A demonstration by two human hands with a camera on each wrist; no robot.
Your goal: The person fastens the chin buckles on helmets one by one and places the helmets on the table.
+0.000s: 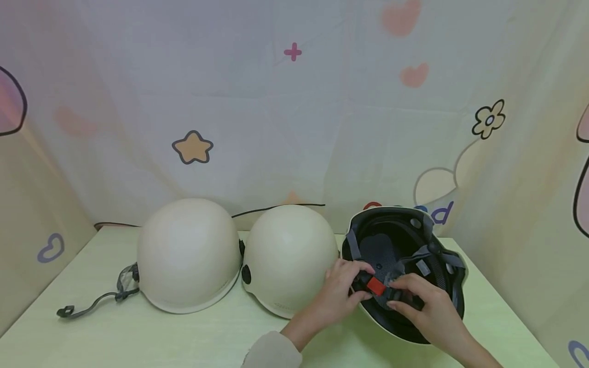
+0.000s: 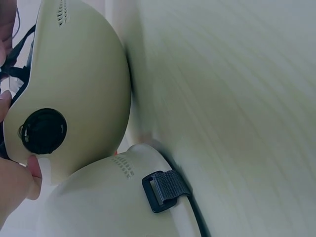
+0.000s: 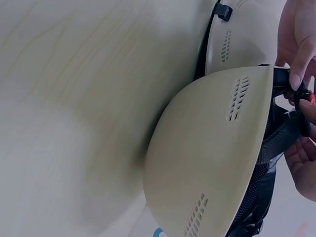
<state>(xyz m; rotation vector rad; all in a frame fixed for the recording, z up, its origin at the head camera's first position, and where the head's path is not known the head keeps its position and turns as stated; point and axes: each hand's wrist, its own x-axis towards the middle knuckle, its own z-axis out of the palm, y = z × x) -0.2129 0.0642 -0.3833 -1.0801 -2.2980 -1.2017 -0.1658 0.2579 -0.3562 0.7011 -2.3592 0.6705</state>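
Observation:
A cream helmet [image 1: 463,276] with a black padded lining [image 1: 377,250] lies shell-down at the right, its hollow tilted toward me. Over its opening, my left hand [image 1: 338,291] pinches the black chin-strap buckle with a red part [image 1: 376,286] between thumb and fingers. Close beside it, my right hand [image 1: 428,306] pinches the black strap end at the buckle's other side. The right wrist view has the strap webbing [image 3: 279,140] running from the helmet rim up to both hands. In the left wrist view a black round dial [image 2: 44,131] sits on the shell near my left thumb.
Two more cream helmets stand dome-up, one in the middle [image 1: 290,255] and one at the left [image 1: 188,255]. A loose black strap [image 1: 92,309] trails from the left one over the pale table [image 1: 184,340]. A printed curtain [image 1: 294,128] hangs behind and at both sides.

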